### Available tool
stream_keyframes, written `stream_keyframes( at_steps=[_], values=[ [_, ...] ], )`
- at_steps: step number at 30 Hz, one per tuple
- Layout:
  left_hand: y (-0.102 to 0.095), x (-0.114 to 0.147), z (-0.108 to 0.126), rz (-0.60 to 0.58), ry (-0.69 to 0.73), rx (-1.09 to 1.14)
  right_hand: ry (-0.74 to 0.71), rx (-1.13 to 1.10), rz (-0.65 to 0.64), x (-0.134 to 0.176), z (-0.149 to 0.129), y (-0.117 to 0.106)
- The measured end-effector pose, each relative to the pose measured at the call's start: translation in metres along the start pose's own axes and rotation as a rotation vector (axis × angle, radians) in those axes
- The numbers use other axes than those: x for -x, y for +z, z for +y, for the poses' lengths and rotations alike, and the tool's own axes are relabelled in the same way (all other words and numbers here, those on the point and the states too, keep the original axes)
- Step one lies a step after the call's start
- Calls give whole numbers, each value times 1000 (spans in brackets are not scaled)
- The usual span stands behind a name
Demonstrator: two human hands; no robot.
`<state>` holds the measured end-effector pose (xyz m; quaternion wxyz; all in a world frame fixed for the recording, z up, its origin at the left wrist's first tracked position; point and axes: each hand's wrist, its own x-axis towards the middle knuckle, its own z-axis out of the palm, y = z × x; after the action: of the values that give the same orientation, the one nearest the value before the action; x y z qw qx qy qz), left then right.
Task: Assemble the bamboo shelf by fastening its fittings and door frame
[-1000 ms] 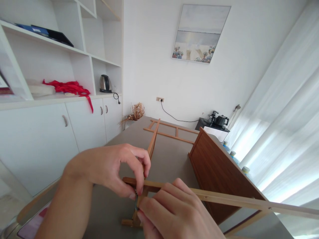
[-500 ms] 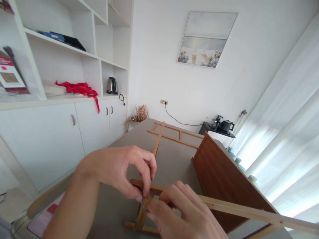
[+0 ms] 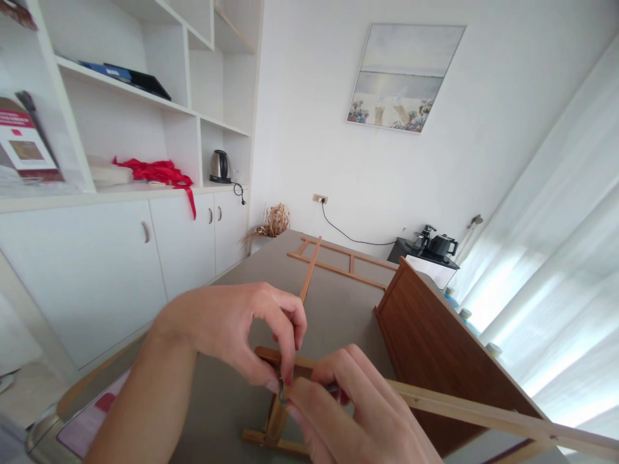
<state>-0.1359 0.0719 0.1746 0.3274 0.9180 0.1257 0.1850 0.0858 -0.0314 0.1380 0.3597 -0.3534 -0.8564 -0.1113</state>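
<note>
My left hand [image 3: 242, 328] is closed in a pinch, thumb and forefinger at the curved end of a small bent metal hex key [image 3: 282, 392]. Thumb and fingers of my right hand [image 3: 355, 406] close on the same key from the other side, hiding most of it. Both hands are over the corner of a wooden frame [image 3: 273, 422], where short slats meet. From behind the right hand, a long pale rail [image 3: 464, 409] of the frame runs off to the right. The key's tip is too covered to show what it touches.
A brown wooden panel [image 3: 435, 348] stands on edge at the right of the grey table [image 3: 227, 399]. Farther back lie a ladder-like wooden frame [image 3: 352, 263] and a thin strip [image 3: 309, 274]. A pink-screened device [image 3: 82, 428] sits at lower left.
The view has shifted slightly, so the background sits a little farther right. My hands keep the same pinch on the key; its visible bend shows at a slightly different angle.
</note>
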Motion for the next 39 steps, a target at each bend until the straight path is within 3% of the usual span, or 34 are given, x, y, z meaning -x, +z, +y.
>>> stream_keyframes(
  at_steps=[5,7,13,17,18,19,20,22,23,25,30,39],
  values=[
    [1,0,0,17,9,6,-83,6,268,-2,1,20],
    [1,0,0,18,12,1,-111,13,299,-3,2,26],
    [1,1,0,18,-6,-22,-144,30,297,-4,2,30],
    [1,1,0,18,8,-31,-144,29,294,-5,3,17],
    [1,1,0,22,11,-34,-153,35,258,-6,4,12],
    [2,1,-1,24,12,-37,-176,48,97,-6,4,7],
    [2,2,-1,25,11,-42,-198,48,15,-6,5,3],
    [2,2,-1,19,6,-47,-200,47,2,-5,6,1],
    [2,2,-2,13,5,-47,-198,43,17,-4,6,3],
    [2,2,-2,5,1,-45,-160,19,238,-3,6,11],
    [3,3,-4,12,-8,-40,-122,-3,288,-2,4,28],
    [4,3,-7,12,-6,-26,-99,-21,324,-2,2,26]
  ],
)
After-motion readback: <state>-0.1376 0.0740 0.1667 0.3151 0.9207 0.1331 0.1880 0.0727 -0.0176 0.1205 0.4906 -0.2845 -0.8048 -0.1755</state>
